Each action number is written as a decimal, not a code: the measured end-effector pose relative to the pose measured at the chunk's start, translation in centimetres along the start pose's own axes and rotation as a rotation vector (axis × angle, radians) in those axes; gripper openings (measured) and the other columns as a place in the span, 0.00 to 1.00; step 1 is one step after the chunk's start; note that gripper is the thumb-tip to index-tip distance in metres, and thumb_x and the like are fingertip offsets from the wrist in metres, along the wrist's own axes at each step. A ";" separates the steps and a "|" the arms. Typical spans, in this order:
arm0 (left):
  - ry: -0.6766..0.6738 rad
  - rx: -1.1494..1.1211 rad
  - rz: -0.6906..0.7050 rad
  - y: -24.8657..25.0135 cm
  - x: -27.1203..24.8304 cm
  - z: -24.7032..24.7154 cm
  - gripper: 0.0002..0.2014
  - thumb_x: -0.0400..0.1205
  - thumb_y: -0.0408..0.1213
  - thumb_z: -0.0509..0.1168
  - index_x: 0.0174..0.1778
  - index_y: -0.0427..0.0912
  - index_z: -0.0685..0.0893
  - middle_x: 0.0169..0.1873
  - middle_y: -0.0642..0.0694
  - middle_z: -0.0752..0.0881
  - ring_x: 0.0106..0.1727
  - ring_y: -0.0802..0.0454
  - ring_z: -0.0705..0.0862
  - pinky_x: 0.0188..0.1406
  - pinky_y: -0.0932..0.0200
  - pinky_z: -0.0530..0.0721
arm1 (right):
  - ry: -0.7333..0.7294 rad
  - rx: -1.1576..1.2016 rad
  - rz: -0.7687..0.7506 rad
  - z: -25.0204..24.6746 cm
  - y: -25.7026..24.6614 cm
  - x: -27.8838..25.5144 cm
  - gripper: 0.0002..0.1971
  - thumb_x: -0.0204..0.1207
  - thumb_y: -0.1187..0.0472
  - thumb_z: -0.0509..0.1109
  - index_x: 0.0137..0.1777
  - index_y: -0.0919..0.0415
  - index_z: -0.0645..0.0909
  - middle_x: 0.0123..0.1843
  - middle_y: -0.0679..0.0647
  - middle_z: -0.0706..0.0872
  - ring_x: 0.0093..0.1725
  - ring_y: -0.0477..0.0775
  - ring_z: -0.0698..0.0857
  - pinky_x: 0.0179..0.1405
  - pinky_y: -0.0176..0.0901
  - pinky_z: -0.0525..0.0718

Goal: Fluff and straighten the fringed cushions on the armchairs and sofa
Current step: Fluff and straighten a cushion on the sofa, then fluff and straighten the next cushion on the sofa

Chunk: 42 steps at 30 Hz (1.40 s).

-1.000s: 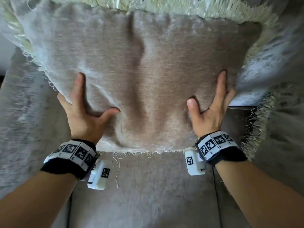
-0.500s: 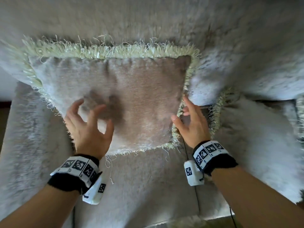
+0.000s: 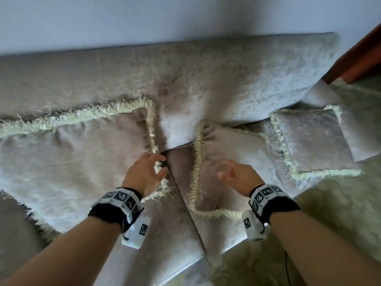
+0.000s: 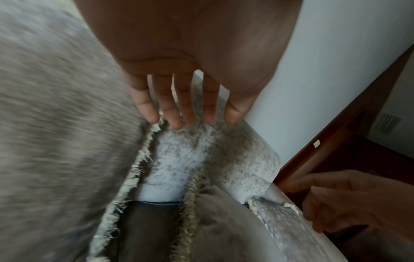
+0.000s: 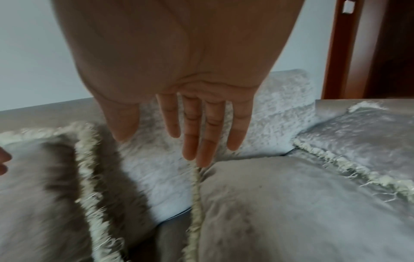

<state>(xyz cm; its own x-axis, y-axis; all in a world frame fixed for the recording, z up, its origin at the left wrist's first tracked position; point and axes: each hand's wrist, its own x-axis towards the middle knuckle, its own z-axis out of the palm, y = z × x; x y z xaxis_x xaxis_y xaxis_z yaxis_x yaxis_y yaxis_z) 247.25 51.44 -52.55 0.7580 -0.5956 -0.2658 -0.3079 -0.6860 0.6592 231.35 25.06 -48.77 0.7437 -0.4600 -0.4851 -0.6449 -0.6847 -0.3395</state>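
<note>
Three grey cushions with cream fringe lie on the grey sofa (image 3: 206, 75). The large left cushion (image 3: 72, 153) leans against the backrest. My left hand (image 3: 158, 167) is at its lower right corner, fingers straight and spread by the fringe, holding nothing. I cannot tell whether it touches. The middle cushion (image 3: 233, 149) lies slumped on the seat, and my right hand (image 3: 226, 170) hovers over it with straight fingers (image 5: 197, 141), empty. The right cushion (image 3: 313, 139) lies flat at the sofa's right end. Between the left cushion (image 4: 56, 124) and the middle one (image 4: 219, 226) is a gap.
A pale wall (image 3: 144, 17) rises behind the backrest. A dark wooden door frame (image 3: 358, 56) stands at the upper right. The seat's front edge (image 3: 181, 263) runs near my forearms, and a pale shaggy rug (image 3: 334, 219) covers the floor to the right.
Both hands have come off the face of the left cushion. The view has pulled back and shifted right, and my right hand now hangs over the middle cushion.
</note>
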 end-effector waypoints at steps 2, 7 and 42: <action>-0.025 0.011 -0.002 2.5 1.1 1.3 0.19 0.84 0.52 0.65 0.71 0.54 0.82 0.65 0.50 0.81 0.62 0.46 0.84 0.65 0.48 0.80 | 0.001 -0.008 0.024 -1.6 2.3 0.5 0.31 0.78 0.35 0.68 0.78 0.48 0.74 0.51 0.49 0.87 0.53 0.52 0.87 0.59 0.50 0.86; -0.090 0.050 0.000 8.5 4.6 5.9 0.21 0.84 0.52 0.66 0.73 0.53 0.81 0.65 0.48 0.83 0.57 0.49 0.86 0.65 0.44 0.85 | -0.015 -0.009 -0.008 -5.9 8.3 3.2 0.29 0.80 0.39 0.68 0.78 0.49 0.75 0.53 0.53 0.88 0.55 0.54 0.87 0.61 0.51 0.85; 0.026 -0.056 -0.569 10.6 24.0 34.0 0.44 0.70 0.72 0.70 0.78 0.88 0.50 0.85 0.34 0.60 0.82 0.27 0.68 0.79 0.28 0.68 | 0.083 0.365 0.248 2.2 39.0 28.2 0.47 0.64 0.15 0.54 0.82 0.22 0.40 0.90 0.62 0.48 0.83 0.73 0.63 0.74 0.74 0.71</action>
<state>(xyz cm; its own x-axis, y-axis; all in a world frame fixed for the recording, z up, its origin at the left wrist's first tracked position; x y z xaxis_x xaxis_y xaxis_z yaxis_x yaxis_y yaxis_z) 242.66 15.64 -75.83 0.8099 -0.1281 -0.5724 0.1830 -0.8720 0.4541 226.74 -13.34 -77.47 0.5605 -0.6392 -0.5266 -0.8145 -0.3105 -0.4901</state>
